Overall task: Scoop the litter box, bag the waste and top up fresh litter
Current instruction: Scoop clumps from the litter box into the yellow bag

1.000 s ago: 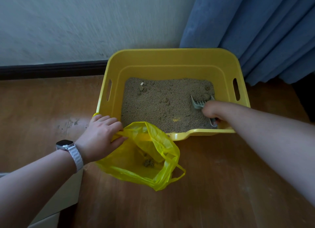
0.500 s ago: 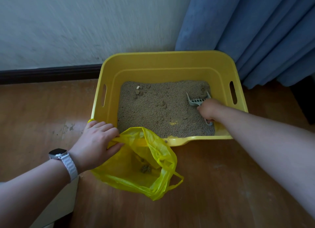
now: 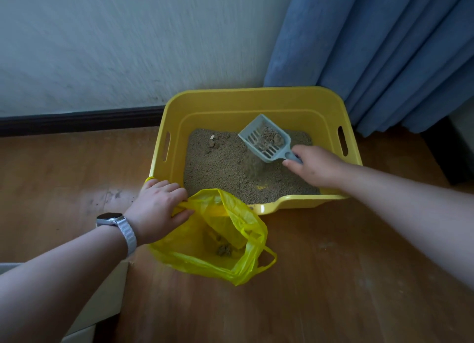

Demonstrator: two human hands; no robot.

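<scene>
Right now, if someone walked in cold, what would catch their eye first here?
The bright yellow litter box by the wall, where the right hand holds a grey slotted scoop loaded with clumps above the litter. In front of it on the wooden floor, the left hand holds open a yellow plastic bag with some waste inside.

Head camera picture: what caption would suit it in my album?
Right hand holds a scoop of clumps over the litter box; left hand grips a yellow bag beside it.
</scene>
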